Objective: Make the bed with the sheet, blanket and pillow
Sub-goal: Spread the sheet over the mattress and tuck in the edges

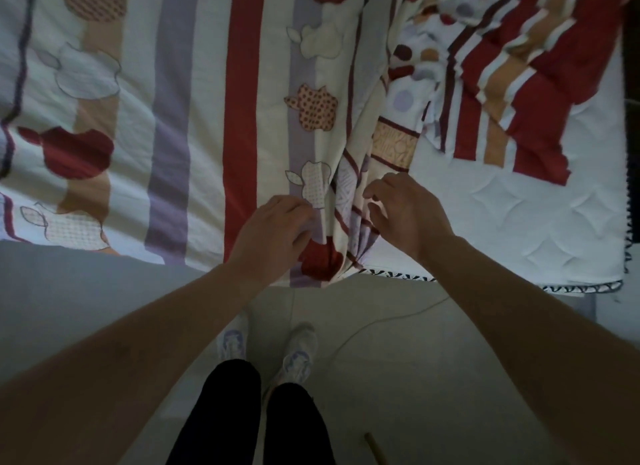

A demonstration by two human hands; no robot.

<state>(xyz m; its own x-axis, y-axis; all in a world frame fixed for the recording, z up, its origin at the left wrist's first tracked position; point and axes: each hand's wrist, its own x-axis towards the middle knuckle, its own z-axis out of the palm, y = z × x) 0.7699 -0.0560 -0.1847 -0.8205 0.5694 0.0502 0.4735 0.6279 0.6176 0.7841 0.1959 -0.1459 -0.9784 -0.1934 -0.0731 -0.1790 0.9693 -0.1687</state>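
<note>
A cream sheet (194, 125) with red and lilac stripes and apple shapes covers the left and middle of the bed. Its right edge is bunched into folds near the bed's front edge. My left hand (273, 229) rests on those folds with its fingers curled into the cloth. My right hand (405, 211) hovers just to the right of the folds, fingers bent and apart, nothing in them. A crumpled striped and dotted cloth (498, 69) lies at the back right on the bare white quilted mattress (526, 222). No pillow is in sight.
I stand at the bed's front edge on a pale tiled floor (398, 378). A thin white cable (381, 320) runs across the floor to my right. A small wooden stick (375, 449) lies by the bottom edge. A dark strip borders the bed at far right.
</note>
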